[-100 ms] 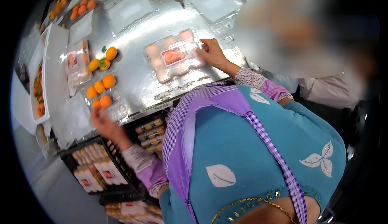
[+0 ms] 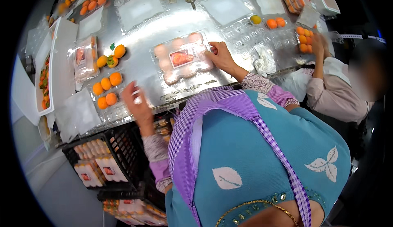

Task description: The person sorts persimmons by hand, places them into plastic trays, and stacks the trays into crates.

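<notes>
A closed clear plastic pack of persimmons [image 2: 184, 59] with a red picture label lies on the metal table in front of me. My right hand [image 2: 223, 59] pinches its right edge between thumb and fingers. Slightly blurred, my left hand [image 2: 138, 104] hovers over the table's front edge, its fingers apart and holding nothing. Just left of that hand, an open clear tray [image 2: 118, 103] holds several persimmons [image 2: 105, 83] in its cups. Three loose persimmons [image 2: 112, 61] lie behind the tray, one showing its green calyx. Another closed pack [image 2: 86, 61] sits further left.
A white foam box [image 2: 57, 51] of persimmons stands at left. Black crates [image 2: 123, 151] with filled packs are below the table edge. White pads [image 2: 141, 10] lie in trays at the back. At right, a co-worker's hands [image 2: 321, 45] are beside a tray of fruit [image 2: 303, 38].
My left hand has moved right, away from the fruit in the open tray. My right hand stays on the pack. The view has shifted, and the co-worker at right shows more clearly.
</notes>
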`<state>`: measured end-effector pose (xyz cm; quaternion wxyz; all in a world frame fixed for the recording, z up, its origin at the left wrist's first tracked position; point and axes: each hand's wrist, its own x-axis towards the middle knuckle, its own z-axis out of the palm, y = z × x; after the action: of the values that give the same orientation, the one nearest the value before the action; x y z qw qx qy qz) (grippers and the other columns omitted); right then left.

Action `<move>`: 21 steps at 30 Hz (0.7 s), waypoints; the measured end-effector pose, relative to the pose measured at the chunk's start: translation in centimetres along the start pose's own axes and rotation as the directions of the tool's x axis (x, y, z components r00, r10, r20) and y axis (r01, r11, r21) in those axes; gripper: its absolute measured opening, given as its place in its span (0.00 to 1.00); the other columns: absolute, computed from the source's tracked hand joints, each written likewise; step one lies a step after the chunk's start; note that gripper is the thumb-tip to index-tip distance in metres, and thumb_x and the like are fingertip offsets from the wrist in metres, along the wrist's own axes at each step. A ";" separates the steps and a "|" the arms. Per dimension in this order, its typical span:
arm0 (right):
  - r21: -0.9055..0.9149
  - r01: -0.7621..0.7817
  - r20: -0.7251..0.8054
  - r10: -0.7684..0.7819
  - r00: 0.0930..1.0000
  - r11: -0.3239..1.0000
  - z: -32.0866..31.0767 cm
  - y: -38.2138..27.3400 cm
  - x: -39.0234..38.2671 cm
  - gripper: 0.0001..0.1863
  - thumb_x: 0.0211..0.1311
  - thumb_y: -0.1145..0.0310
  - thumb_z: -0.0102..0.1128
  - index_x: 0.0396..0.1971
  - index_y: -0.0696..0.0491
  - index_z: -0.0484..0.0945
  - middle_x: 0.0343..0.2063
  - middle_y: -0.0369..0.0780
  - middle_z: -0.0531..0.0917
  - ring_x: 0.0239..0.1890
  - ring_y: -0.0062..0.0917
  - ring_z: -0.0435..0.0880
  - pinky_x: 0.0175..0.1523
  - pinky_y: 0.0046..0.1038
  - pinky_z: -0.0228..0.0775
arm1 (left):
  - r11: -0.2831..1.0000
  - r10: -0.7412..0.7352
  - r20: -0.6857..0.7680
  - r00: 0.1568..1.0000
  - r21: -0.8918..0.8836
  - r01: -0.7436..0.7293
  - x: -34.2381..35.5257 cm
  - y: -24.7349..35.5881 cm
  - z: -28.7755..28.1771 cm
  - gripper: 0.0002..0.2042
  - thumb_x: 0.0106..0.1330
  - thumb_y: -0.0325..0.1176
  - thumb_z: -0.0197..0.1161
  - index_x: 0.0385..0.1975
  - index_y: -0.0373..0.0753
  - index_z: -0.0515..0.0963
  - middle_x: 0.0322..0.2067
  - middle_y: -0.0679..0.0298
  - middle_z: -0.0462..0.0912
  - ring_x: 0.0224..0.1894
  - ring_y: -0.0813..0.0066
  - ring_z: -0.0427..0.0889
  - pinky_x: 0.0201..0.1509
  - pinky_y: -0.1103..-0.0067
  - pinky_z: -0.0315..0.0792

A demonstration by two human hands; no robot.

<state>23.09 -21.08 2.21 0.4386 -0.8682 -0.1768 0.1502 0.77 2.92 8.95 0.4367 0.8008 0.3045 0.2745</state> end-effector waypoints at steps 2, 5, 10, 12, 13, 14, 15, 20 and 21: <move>0.018 -0.017 0.025 0.016 1.000 1.000 -0.2 -0.3 -0.2 0.27 0.55 0.60 0.63 0.50 0.64 0.72 0.42 0.48 0.70 0.37 0.30 0.75 0.44 0.28 0.71 | 0.999 -0.051 0.034 0.998 0.000 0.051 -0.6 -0.7 4.1 0.18 0.61 0.29 0.61 0.51 0.37 0.72 0.44 0.60 0.70 0.43 0.71 0.73 0.46 0.75 0.70; 0.025 -0.008 0.080 0.006 0.997 1.000 -0.5 -0.1 0.5 0.27 0.54 0.61 0.63 0.50 0.64 0.72 0.41 0.48 0.70 0.37 0.31 0.75 0.45 0.29 0.71 | 0.985 -0.132 0.013 0.991 0.114 0.129 -0.5 -2.2 7.4 0.18 0.62 0.32 0.61 0.50 0.34 0.72 0.44 0.58 0.71 0.39 0.71 0.73 0.44 0.76 0.70; 0.028 0.250 -0.068 -0.248 0.966 0.968 -2.1 -1.6 8.2 0.31 0.53 0.61 0.62 0.54 0.64 0.68 0.45 0.51 0.71 0.44 0.37 0.75 0.50 0.33 0.70 | 0.976 -0.210 0.076 0.975 0.081 0.204 0.5 -4.7 8.9 0.16 0.63 0.35 0.61 0.47 0.32 0.75 0.38 0.58 0.75 0.36 0.72 0.74 0.42 0.78 0.71; 0.205 0.265 -0.147 -0.238 0.960 0.942 -3.3 -5.5 12.8 0.31 0.51 0.63 0.63 0.55 0.61 0.68 0.45 0.50 0.72 0.45 0.37 0.75 0.49 0.31 0.70 | 0.961 -0.275 0.068 0.959 0.052 0.272 0.7 -7.0 8.9 0.15 0.63 0.35 0.61 0.45 0.32 0.76 0.36 0.58 0.75 0.36 0.71 0.74 0.43 0.77 0.70; 0.277 0.286 -0.171 -0.246 0.954 0.917 -3.2 -7.2 12.3 0.30 0.52 0.64 0.63 0.55 0.61 0.69 0.44 0.50 0.72 0.44 0.37 0.75 0.49 0.31 0.71 | 0.962 -0.260 0.079 0.963 0.113 0.250 0.8 -7.5 7.4 0.15 0.62 0.35 0.61 0.45 0.32 0.76 0.36 0.58 0.75 0.36 0.70 0.74 0.44 0.76 0.70; 0.325 0.327 -0.204 -0.272 0.941 0.887 -4.5 -8.0 12.6 0.29 0.52 0.65 0.63 0.54 0.60 0.69 0.44 0.49 0.72 0.44 0.37 0.75 0.48 0.31 0.71 | 0.964 -0.234 0.085 0.969 0.147 0.220 1.3 -6.8 7.9 0.15 0.62 0.34 0.61 0.44 0.32 0.77 0.35 0.58 0.75 0.37 0.69 0.74 0.45 0.75 0.70; 0.296 0.342 -0.213 -0.287 0.934 0.892 -4.8 -6.8 12.1 0.28 0.53 0.65 0.63 0.54 0.60 0.69 0.45 0.48 0.72 0.43 0.37 0.76 0.48 0.32 0.71 | 0.961 -0.191 0.115 0.975 0.226 0.162 1.8 -5.6 8.4 0.14 0.61 0.34 0.62 0.43 0.33 0.77 0.35 0.58 0.75 0.39 0.68 0.74 0.47 0.74 0.69; 0.111 0.163 -0.036 -0.160 0.987 0.980 1.9 0.5 5.6 0.15 0.50 0.63 0.63 0.35 0.56 0.77 0.27 0.46 0.76 0.38 0.33 0.76 0.40 0.36 0.69 | 0.981 -0.188 0.063 0.980 0.060 0.184 0.0 -7.2 7.7 0.16 0.60 0.33 0.61 0.46 0.33 0.76 0.41 0.59 0.75 0.41 0.69 0.73 0.47 0.75 0.70; 0.081 0.195 0.044 -0.199 0.979 0.977 3.1 1.1 5.2 0.13 0.48 0.62 0.63 0.28 0.56 0.77 0.19 0.46 0.74 0.35 0.33 0.75 0.39 0.37 0.67 | 0.973 -0.222 0.020 0.975 0.062 0.220 -0.2 -7.7 7.6 0.16 0.60 0.32 0.61 0.46 0.32 0.76 0.40 0.59 0.74 0.41 0.69 0.73 0.47 0.75 0.70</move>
<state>26.59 -17.23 -1.02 0.4794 -0.8248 -0.2676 0.1352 4.05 2.06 -1.35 0.4445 0.7783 0.3938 0.2041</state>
